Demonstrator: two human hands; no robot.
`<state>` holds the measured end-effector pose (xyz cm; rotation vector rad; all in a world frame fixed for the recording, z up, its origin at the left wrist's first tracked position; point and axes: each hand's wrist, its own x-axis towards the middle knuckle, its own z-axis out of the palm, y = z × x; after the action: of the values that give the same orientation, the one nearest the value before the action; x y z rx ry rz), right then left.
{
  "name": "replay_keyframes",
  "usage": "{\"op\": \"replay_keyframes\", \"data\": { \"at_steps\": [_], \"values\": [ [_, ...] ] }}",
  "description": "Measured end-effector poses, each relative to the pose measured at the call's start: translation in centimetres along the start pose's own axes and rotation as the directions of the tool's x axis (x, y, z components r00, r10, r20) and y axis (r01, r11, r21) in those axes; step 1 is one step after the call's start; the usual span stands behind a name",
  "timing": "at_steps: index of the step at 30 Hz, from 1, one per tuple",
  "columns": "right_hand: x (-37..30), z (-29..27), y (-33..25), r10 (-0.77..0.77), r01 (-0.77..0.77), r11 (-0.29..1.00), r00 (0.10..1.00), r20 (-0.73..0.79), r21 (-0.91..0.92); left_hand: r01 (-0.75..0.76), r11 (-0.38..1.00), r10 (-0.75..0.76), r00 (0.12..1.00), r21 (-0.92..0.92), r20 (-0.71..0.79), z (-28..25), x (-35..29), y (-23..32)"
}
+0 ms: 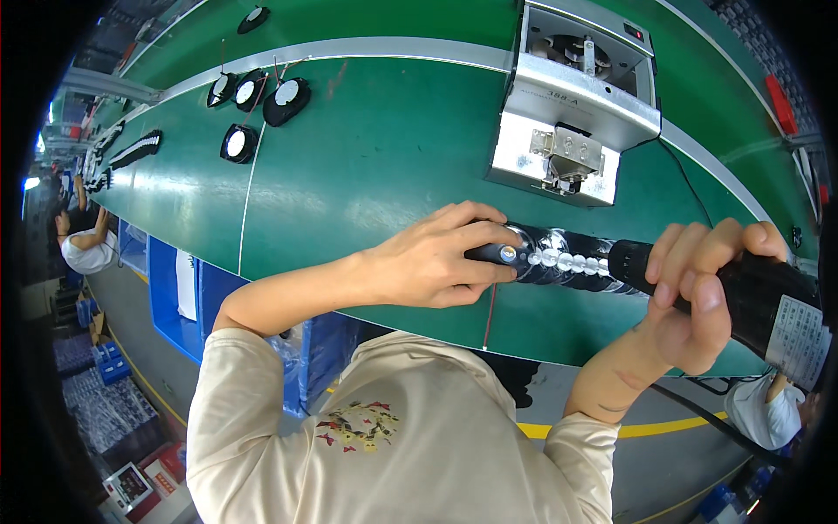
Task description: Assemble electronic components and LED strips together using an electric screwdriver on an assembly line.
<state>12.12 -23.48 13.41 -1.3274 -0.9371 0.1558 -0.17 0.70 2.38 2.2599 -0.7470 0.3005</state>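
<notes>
My left hand (449,255) is closed round the left end of a long glossy black part (572,253) with a row of clear round lenses along it. The part lies across the green bench top in front of me. In my right hand (698,279) is a black electric screwdriver (758,301) with a white label on its body. Its ribbed nose points left and lies over the right end of the black part. I cannot make out the driver's bit or whether it touches a screw.
A silver box-shaped machine (576,113), like a screw feeder, stands beyond my hands. Several black parts with white round discs and thin wires, one a speaker-like piece (286,99), lie at the far left. Blue bins (175,301) stand below the bench edge. Other people sit farther off on both sides.
</notes>
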Motion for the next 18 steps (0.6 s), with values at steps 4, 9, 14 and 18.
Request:
{"op": "replay_keyframes", "data": {
  "at_steps": [4,9,14,18],
  "values": [
    [-0.8,0.8,0.9,-0.130,0.138,0.988,0.985,-0.110,0.069,0.013,0.999,-0.015,0.999,0.045,0.032,-0.1,0.3,0.0],
    [-0.6,1.7,1.0,-0.180,0.193,0.975,0.977,-0.119,0.110,0.017,0.999,-0.020,0.998,0.049,0.052,0.1,0.6,0.2],
    [1.8,2.4,2.6,-0.252,0.252,0.968,0.966,-0.062,-0.004,0.001,1.000,-0.001,0.999,0.006,-0.035,2.3,0.0,-1.0],
    [3.5,3.9,2.5,-0.209,0.240,0.954,0.962,-0.174,0.180,-0.011,1.000,0.011,1.000,-0.011,-0.001,2.1,0.5,-1.0]
  ]
}}
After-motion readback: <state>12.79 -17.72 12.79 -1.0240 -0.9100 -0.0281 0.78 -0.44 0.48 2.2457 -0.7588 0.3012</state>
